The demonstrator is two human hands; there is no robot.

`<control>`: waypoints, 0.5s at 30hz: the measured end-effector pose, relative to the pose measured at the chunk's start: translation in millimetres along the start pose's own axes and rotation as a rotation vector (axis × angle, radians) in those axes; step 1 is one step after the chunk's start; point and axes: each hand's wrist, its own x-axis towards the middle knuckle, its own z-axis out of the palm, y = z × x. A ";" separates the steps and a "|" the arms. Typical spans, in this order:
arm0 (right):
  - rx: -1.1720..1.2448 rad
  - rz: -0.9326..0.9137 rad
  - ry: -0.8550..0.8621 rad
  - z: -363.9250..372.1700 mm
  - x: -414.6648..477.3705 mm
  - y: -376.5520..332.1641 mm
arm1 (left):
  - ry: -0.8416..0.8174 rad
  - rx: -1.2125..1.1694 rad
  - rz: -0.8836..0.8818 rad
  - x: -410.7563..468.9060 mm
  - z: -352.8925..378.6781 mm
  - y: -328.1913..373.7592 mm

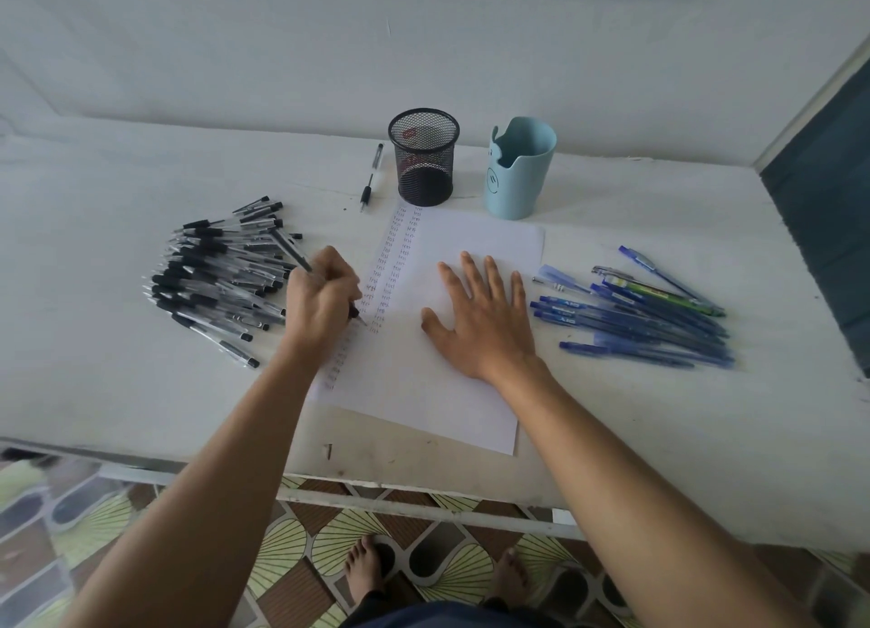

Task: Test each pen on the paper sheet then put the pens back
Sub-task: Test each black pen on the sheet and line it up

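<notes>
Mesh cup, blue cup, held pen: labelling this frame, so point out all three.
mesh cup (425, 180): head view, front wall.
blue cup (518, 189): head view, front wall.
held pen (292, 251): head view, upper barrel.

One head-worn camera looks forward and steeply down, close above the paper sheet (423, 373). Beyond the sheet rises the wall (329, 39); nearer than it lie floor tiles (292, 547).

Wall: plain white wall (282, 39) behind the tabletop's far edge.
Tabletop: white tabletop (117, 345), scuffed and stained toward its near edge.
Floor: floor tiles (292, 557) with brown, grey and yellow-green fans.
Right edge: dark teal panel (824, 227) in a pale frame (800, 109).
Light: soft, even.
</notes>
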 end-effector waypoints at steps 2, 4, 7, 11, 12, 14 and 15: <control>0.003 0.000 0.003 -0.1 -0.2 -0.3 | -0.009 -0.178 -0.083 1.0 -1.4 5.2; 0.003 0.003 0.001 0.0 -0.1 -0.5 | -0.016 -0.227 -0.131 3.5 -2.1 6.5; -0.005 0.005 -0.004 -0.2 -0.5 -0.9 | -0.057 -0.135 -0.046 7.7 -7.1 6.3; -0.005 0.001 -0.007 -0.7 -1.5 -1.0 | -0.050 -0.100 -0.013 9.5 -11.0 15.9; -0.007 0.001 -0.008 -0.6 -1.4 -1.0 | -0.047 -0.092 -0.016 10.3 -11.0 18.8; -0.010 0.002 -0.012 -0.7 -1.0 -1.0 | -0.062 -0.071 -0.019 12.1 -11.1 23.2; -0.013 0.003 -0.015 -0.9 -1.0 -1.0 | -0.071 -0.060 -0.016 12.5 -10.9 25.9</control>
